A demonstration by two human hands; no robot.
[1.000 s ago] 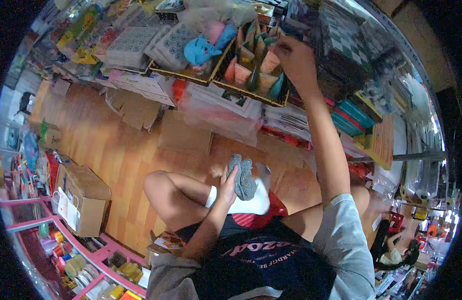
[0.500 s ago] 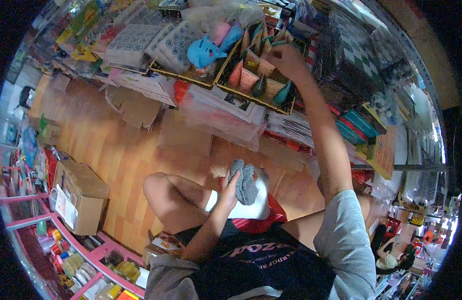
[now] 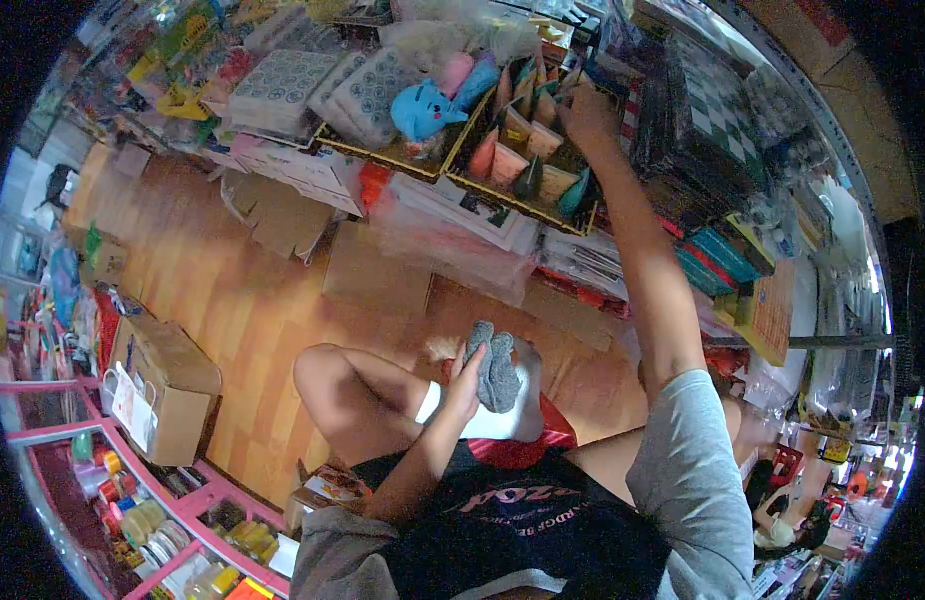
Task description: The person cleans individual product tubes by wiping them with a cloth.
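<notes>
My left hand (image 3: 465, 388) is closed around a folded, fuzzy grey cloth (image 3: 498, 375), held above my lap over a white surface (image 3: 527, 405). My right arm stretches forward to a black and yellow basket (image 3: 517, 205) on the shelf. Over its right side is my right hand (image 3: 588, 115), dim and blurred, so its fingers and anything in them cannot be made out. Small pointed packets in orange, teal and dark colours stand in rows in the basket; an orange packet (image 3: 508, 165) is near the front. A blue plush toy (image 3: 422, 114) lies in the basket just left.
Dark boxed stacks (image 3: 697, 130) stand right of the basket. Cardboard (image 3: 377, 270) lies on the wooden floor below the shelf. A cardboard box (image 3: 177, 390) and a pink-framed display case (image 3: 197, 505) are at left. Another person (image 3: 782, 520) shows at lower right.
My right hand has shifted slightly right within the basket area, away from the middle packets. The view has moved a little. My left hand still holds the grey cloth.
</notes>
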